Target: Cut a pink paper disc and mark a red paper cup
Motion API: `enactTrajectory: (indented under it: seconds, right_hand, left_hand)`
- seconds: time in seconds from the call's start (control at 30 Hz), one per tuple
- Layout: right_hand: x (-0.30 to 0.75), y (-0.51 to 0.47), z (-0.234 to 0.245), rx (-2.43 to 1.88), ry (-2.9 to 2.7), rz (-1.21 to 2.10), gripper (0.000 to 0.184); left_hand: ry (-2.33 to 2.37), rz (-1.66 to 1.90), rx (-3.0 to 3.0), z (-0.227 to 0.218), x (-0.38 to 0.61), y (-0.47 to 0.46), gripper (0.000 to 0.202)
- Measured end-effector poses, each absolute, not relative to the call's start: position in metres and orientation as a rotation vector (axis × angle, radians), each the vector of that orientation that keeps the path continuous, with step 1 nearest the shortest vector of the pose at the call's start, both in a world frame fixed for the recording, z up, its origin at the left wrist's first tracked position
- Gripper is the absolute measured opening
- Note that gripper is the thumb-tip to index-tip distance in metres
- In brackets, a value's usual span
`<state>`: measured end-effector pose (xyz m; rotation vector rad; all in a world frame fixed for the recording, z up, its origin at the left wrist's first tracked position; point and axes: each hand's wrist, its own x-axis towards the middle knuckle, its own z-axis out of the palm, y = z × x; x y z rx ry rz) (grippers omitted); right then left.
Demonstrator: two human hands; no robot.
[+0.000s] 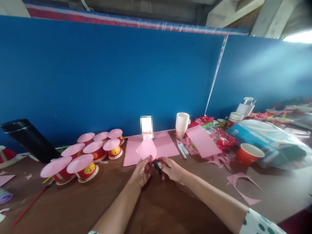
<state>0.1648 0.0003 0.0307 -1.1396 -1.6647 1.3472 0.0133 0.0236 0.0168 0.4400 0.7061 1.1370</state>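
Note:
My left hand [143,172] is closed, its fingers pinching the lower edge of a pink paper circle [148,149]. The circle stands out above the fingertips, over pink paper sheets [168,146] on the table. Close beside it, my right hand [172,169] is closed on a small black object [157,166], mostly covered by the fingers, so its kind does not show. The two hands nearly touch. To their left, several red paper cups [89,170] stand upside down, each topped with a pink paper disc [80,163].
A black flask [29,139] leans at the left, near a red-handled brush [31,204]. On the right are stacked white cups [182,123], a pink sheet [203,141], an orange cup [250,154], paper offcuts [243,187] and a plastic-wrapped blue pack [255,136]. A blue wall [109,71] rises behind.

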Motion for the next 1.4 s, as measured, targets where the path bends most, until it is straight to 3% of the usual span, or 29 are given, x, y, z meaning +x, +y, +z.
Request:
enactTrajectory:
  seconds: [0.2,0.37,1.03,1.4]
  right_hand:
    - [0.169,0.004,0.026,-1.053,-1.516,1.617,0.042]
    - [0.187,0.014,0.019,-0.98,-1.304,1.546,0.045]
    - [0.183,0.02,0.013,-0.838,-0.941,1.438,0.043]
    - [0.182,0.026,0.007,-0.783,-0.852,1.432,0.044]
  left_hand:
    - [0.581,1.122,0.658,0.015,0.015,0.022,0.018]
    - [0.584,1.26,0.527,0.015,0.016,0.024,0.013]
    - [0.711,1.243,0.622,0.013,0.023,0.023,0.013]
    - [0.882,1.238,0.846,0.009,0.034,0.022,0.027]
